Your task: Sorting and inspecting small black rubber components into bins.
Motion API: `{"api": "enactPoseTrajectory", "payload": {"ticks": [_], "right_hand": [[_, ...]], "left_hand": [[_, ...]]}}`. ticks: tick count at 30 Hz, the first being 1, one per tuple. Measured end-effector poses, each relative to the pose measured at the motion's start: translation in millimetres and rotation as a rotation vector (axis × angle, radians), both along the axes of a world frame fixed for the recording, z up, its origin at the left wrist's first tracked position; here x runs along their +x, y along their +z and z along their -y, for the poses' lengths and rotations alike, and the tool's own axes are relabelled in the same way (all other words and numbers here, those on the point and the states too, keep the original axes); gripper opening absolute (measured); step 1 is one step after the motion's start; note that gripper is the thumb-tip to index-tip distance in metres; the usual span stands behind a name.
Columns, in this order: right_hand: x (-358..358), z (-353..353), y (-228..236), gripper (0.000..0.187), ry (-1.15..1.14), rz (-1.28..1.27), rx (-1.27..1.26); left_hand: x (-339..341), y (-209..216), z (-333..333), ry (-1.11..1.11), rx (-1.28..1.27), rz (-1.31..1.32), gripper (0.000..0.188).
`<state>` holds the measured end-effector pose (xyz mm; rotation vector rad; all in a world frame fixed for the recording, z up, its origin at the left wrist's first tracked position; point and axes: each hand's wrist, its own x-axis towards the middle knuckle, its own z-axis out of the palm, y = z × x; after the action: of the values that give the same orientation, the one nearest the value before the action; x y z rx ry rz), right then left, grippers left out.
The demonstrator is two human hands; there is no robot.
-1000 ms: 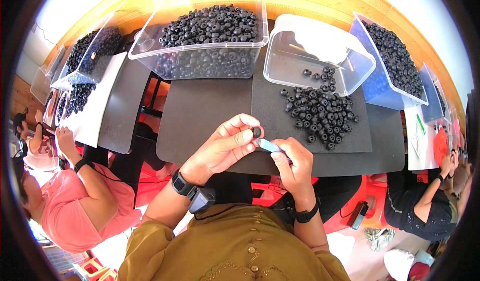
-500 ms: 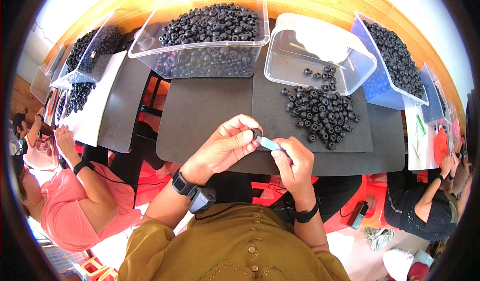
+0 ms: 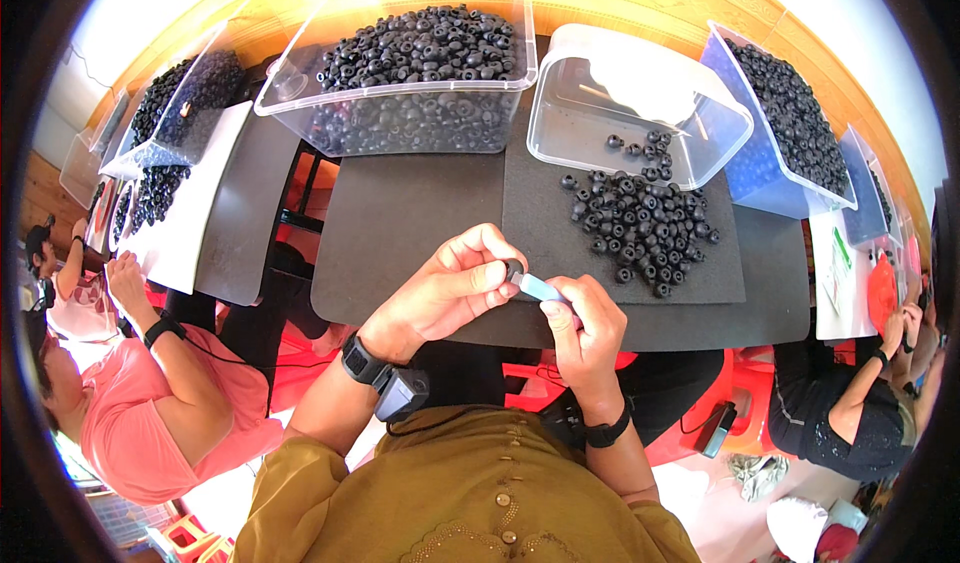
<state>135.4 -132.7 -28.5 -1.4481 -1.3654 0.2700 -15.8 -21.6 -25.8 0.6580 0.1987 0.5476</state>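
Note:
My left hand pinches a small black ring-shaped part between thumb and fingers. My right hand grips a small light-blue tool, whose tip meets the black part. Both hands hover over the near edge of a dark grey mat. A heap of similar black ring parts lies on the mat ahead and to the right of my hands.
A tipped clear tub opens toward the heap. A large clear bin of black parts stands behind the mat, and a blue-tinted bin at right. People sit at left and right. Further bins stand far left.

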Motion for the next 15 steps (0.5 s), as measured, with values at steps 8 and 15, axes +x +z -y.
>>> {"api": "enactPoseTrajectory", "payload": {"ticks": [8,15], "right_hand": [[11.7,1.6,-10.2,0.016,-0.048,-0.336,-0.011],[2.2,-1.7,-9.2,0.026,0.193,-0.667,-0.043]], "left_hand": [[-2.0,0.5,4.5,-0.17,0.004,0.078,0.015],[10.7,-6.3,10.5,-0.09,0.082,-0.045,0.013]]}}
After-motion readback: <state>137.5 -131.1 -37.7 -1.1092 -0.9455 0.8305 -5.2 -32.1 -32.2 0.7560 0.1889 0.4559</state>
